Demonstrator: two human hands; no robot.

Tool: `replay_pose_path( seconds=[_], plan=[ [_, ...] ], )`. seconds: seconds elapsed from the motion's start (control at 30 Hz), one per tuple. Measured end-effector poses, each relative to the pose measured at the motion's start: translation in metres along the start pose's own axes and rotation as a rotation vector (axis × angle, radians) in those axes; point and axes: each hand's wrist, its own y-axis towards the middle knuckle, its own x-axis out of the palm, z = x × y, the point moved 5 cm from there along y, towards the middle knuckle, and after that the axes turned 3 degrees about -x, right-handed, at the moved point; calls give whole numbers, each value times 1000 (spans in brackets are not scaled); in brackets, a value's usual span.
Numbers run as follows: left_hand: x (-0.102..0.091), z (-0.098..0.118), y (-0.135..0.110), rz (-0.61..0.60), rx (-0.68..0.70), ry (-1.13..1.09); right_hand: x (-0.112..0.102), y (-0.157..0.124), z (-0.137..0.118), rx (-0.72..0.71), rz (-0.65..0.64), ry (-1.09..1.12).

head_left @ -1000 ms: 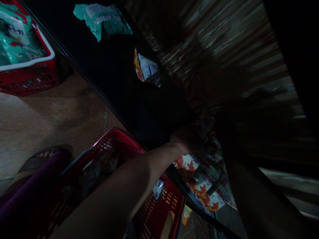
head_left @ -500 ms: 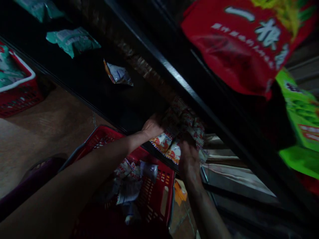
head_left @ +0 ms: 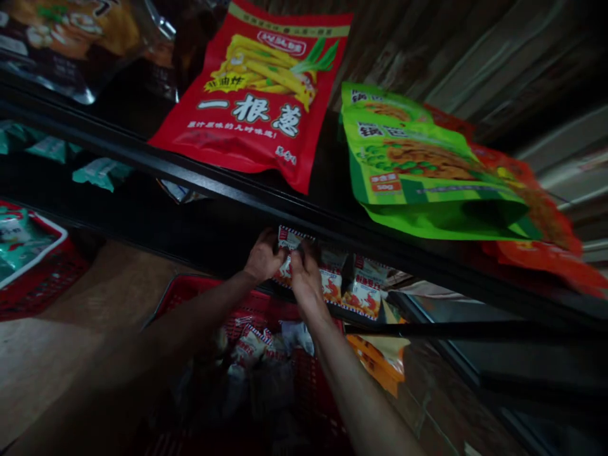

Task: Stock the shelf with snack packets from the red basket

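At the left edge of the frame, a red basket (head_left: 45,288) with a white rim stands on the floor, teal bags (head_left: 21,237) inside it. Above, in the upper left corner, brown food pouches (head_left: 71,47) lie on the upper shelf, and beneath that shelf's edge more teal packets (head_left: 102,173) sit on the lower shelf. Just right of them, a small pale packet (head_left: 179,190) is partly hidden by the edge.

In the lower middle, a second red basket (head_left: 187,291) holds a dim heap of small packets (head_left: 251,342). Over its far rim, near the centre, the left hand (head_left: 264,257) bends its fingers against the left side of a white-and-red packet (head_left: 291,238) at the lower shelf. A large red bag (head_left: 256,104) leans on the upper shelf above. The right hand (head_left: 306,272) lays its fingers over the packet's front; I cannot tell whether either hand grips it.

Right of the hands are similar packets (head_left: 365,291), with an orange package (head_left: 377,364) below. Farther right, green bags (head_left: 422,161) and orange-red bags (head_left: 546,218) fill the upper shelf.
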Motion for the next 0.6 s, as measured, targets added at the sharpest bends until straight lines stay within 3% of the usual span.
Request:
replay_pose_path(
  seconds=[0.27, 0.43, 0.6],
  plan=[
    [-3, 6, 7, 21, -58, -39, -3, 9, -3, -72, 10, 46],
    [-1, 3, 9, -7, -166, -87, -7, 14, 13, 32, -15, 68],
    [-3, 11, 13, -31, -163, -136, -4, 18, 20, 82, -64, 52]
  ],
)
